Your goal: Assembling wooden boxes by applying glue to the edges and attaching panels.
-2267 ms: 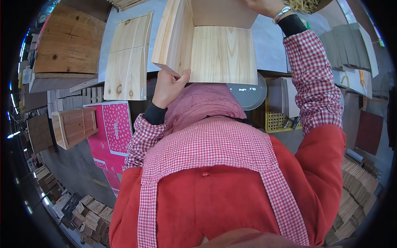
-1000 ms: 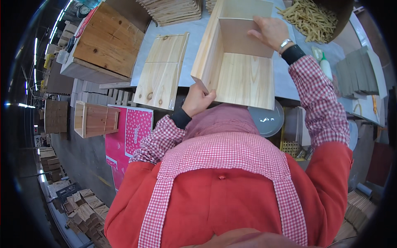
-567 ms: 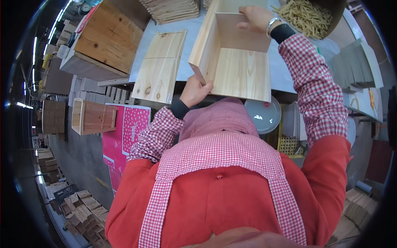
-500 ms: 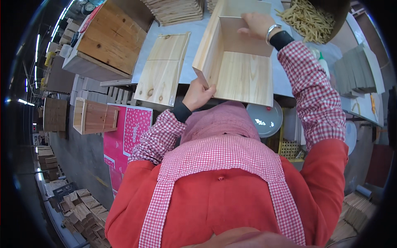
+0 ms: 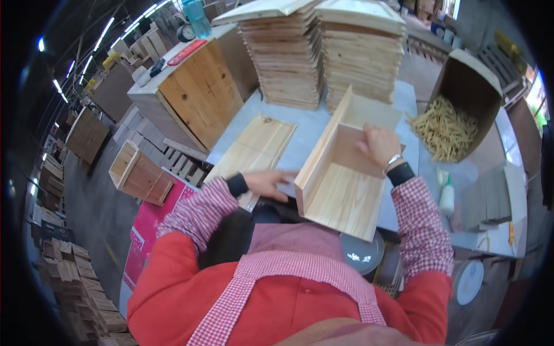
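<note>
A pale wooden box [image 5: 341, 196], with no near end, rests tilted at the table's front edge, its near end over my lap. A thin brownish divider [image 5: 349, 149] stands across its inside. My right hand [image 5: 380, 147] is bent over the divider's top edge, thumb on the near side; the far fingers are partly hidden. My left hand [image 5: 266, 183], slightly blurred, is off the box with its fingers stretched toward the near end of the left wall [image 5: 317, 155]. Beneath and beyond that hand lies a flat pale wooden panel [image 5: 257, 144] on the table.
Tall stacks of wooden panels [image 5: 283, 63] stand at the back. At right are a tipped bin [image 5: 490, 81] of small wooden strips [image 5: 444, 130], a white glue bottle [image 5: 446, 199] and grey boards [image 5: 490, 193]. A wooden cabinet [image 5: 202, 92] stands left. Below the table is a round grey lid [image 5: 363, 254].
My left hand has let go of the box's near left corner and moved left, fingers extended. My right hand stays at the divider. The view has tilted up, showing more of the back.
</note>
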`<state>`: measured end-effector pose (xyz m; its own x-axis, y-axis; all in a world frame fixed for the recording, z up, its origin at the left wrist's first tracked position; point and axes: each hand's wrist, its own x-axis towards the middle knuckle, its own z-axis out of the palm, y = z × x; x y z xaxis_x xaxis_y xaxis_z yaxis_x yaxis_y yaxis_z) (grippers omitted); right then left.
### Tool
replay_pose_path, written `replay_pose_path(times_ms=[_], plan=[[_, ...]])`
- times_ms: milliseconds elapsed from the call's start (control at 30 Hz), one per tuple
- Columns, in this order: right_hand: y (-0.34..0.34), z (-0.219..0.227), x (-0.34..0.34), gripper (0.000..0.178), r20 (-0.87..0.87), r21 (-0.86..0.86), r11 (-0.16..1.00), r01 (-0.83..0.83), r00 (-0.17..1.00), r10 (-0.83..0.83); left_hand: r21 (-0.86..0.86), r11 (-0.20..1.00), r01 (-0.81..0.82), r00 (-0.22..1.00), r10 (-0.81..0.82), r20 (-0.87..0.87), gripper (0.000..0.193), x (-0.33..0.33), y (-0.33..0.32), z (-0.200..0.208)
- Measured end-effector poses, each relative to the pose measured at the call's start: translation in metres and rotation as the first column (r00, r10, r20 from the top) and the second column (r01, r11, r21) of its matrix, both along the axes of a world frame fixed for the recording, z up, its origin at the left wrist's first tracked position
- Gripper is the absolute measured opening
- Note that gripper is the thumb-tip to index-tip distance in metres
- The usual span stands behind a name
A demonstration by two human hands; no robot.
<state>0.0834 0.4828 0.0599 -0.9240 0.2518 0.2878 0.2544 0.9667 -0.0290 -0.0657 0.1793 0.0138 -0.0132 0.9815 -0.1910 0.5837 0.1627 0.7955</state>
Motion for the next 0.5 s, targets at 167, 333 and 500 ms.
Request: replay_pose_path(times_ms=[167, 333, 500], plan=[[-0.015, 0.010, 0.009, 0.037, -0.071, 0.001, 1.000, -0.010, 0.997, 0.010, 0.218, 0.619, -0.755, 0.307, 0.039, 0.951, 0.052, -0.136, 0.061, 0.156], [-0.002, 0.003, 0.005, 0.048, -0.183, -0.039, 0.995, -0.086, 0.980, 0.078, 0.182, 0.164, -0.970, 0.169, -0.093, 0.981, 0.055, -0.188, 0.118, 0.249], [-0.007, 0.022, 0.005, 0.063, -0.582, -0.125, 0.948, -0.293, 0.795, 0.169, 0.247, 0.371, -0.895, 0.145, -0.280, 0.949, 0.043, -0.177, 0.110, 0.290]])
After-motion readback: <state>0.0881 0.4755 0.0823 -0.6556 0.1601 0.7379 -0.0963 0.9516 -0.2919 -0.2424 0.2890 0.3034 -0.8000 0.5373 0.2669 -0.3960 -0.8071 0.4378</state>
